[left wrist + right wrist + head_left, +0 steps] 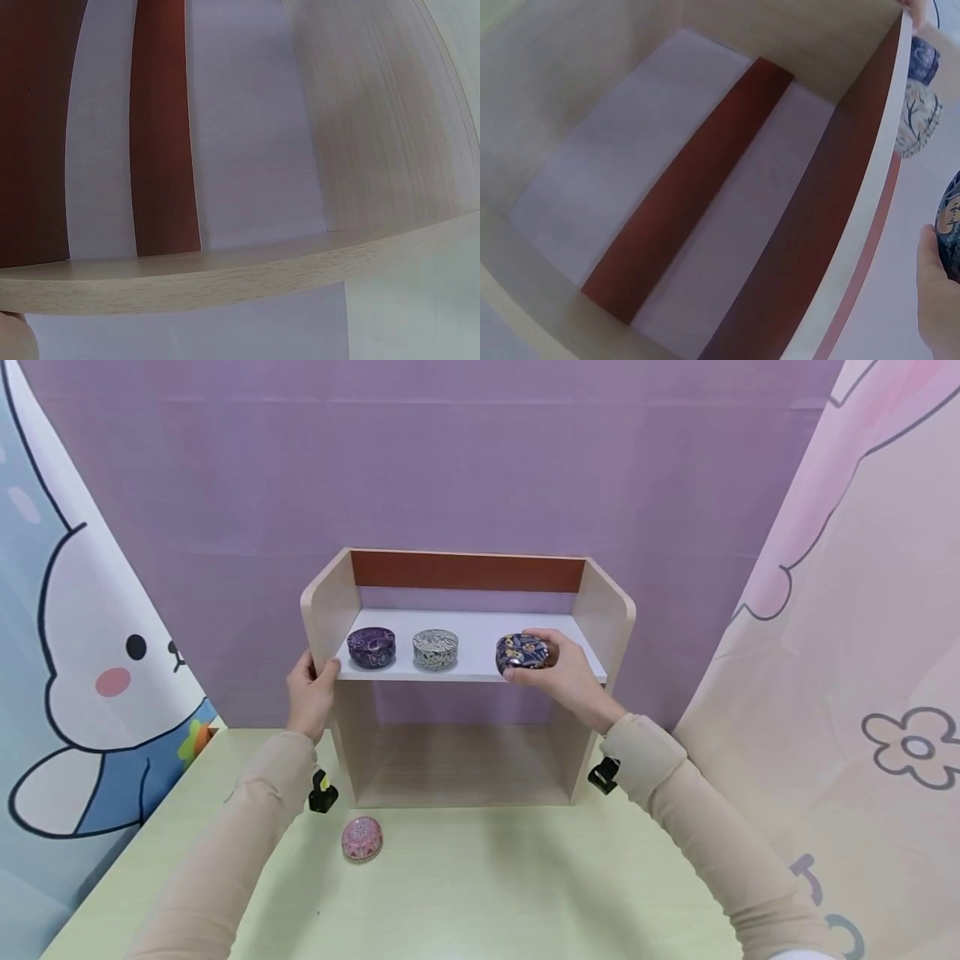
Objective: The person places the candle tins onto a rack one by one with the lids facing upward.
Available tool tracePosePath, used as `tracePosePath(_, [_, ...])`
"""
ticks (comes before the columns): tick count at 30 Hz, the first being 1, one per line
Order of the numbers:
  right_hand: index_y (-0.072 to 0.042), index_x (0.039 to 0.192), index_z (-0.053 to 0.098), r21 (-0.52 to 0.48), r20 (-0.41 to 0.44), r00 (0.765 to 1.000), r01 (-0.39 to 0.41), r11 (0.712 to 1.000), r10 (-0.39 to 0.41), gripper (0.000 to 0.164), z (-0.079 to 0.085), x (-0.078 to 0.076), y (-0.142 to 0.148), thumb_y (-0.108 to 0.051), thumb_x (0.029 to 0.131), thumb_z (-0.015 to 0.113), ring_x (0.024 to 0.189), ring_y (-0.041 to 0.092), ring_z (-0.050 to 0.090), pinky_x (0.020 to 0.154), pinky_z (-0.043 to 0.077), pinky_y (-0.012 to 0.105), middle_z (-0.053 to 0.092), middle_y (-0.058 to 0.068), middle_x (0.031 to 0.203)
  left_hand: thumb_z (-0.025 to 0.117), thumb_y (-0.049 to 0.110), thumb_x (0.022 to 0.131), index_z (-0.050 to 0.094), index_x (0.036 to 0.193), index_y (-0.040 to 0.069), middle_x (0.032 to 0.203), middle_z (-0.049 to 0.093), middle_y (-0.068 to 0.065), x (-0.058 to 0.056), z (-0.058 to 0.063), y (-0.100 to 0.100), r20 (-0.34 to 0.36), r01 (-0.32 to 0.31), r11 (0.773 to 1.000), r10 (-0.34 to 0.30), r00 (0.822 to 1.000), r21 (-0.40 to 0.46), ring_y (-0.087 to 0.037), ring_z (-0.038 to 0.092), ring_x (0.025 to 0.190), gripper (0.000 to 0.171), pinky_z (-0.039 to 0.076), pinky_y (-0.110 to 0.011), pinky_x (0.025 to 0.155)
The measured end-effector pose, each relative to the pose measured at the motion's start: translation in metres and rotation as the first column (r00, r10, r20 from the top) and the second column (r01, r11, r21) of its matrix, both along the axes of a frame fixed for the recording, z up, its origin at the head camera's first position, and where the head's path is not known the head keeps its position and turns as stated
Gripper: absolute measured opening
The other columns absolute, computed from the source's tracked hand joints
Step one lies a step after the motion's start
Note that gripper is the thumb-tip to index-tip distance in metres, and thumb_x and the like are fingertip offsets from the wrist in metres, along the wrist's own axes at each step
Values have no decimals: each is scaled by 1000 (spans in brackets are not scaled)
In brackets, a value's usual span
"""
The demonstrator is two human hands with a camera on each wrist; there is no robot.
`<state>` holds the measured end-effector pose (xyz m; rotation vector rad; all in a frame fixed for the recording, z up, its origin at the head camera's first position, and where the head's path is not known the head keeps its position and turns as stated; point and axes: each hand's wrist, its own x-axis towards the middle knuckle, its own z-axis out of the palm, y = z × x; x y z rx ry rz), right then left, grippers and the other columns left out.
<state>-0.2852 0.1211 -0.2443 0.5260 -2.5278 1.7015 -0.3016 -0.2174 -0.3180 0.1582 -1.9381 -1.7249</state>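
Note:
My right hand (573, 675) holds a round dark blue tin with a floral print (519, 651) at the right part of a white shelf board (474, 627). Whether that tin touches the board, I cannot tell. To its left on the board stand a purple patterned tin (371, 648) and a white tin with dark leaves (435, 650). With thumb in front, my left hand (310, 700) grips the left side panel (328, 602) of the wooden shelf unit at board height. A pink patterned tin (362, 839) lies on the table before the unit.
Below the white board is an open lower compartment with a wooden floor (465, 768). A red-brown strip (465, 572) crosses the back at the top. The pale green table (450, 893) spreads in front, and a purple cloth (480, 468) hangs behind.

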Motion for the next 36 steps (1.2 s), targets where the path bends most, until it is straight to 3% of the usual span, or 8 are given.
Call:
tracePosePath(6, [-16, 133, 42, 12, 6, 999, 47, 999, -47, 73, 9, -9, -3, -24, 70, 78, 105, 20, 53, 85, 45, 31, 53, 9, 120, 48, 17, 89, 52, 124, 6, 111, 54, -9, -1, -1, 1, -32, -13, 1000, 13, 999, 6, -7, 48, 90, 37, 38, -18, 80])
tracePosePath(13, [-15, 134, 41, 33, -3, 998, 64, 997, -64, 75, 10, -20, -8, -25, 69, 79, 108, 20, 51, 89, 44, 33, 51, 8, 122, 48, 18, 90, 51, 125, 5, 113, 54, -11, 1, -1, 0, -21, -14, 1000, 13, 1000, -6, -7, 47, 92, 38, 38, -19, 81])
tracePosePath(24, [-11, 132, 41, 47, -5, 998, 61, 997, -61, 78, -2, -40, -23, -27, 67, 81, 112, 22, 51, 95, 43, 33, 49, 10, 127, 46, 21, 91, 49, 129, 9, 123, 52, -11, 2, 0, -2, 12, 6, 1000, -6, 1000, -23, -12, 47, 101, 40, 38, -26, 89])
tracePosePath(36, [-12, 132, 42, 122, -15, 995, 102, 987, -101, 77, -8, -50, -27, -30, 67, 80, 115, 23, 48, 99, 39, 35, 48, 10, 129, 47, 20, 91, 49, 130, 8, 123, 52, -13, 2, 0, -2, 1, 16, 1000, -16, 1000, -23, -13, 47, 103, 41, 38, -28, 92])
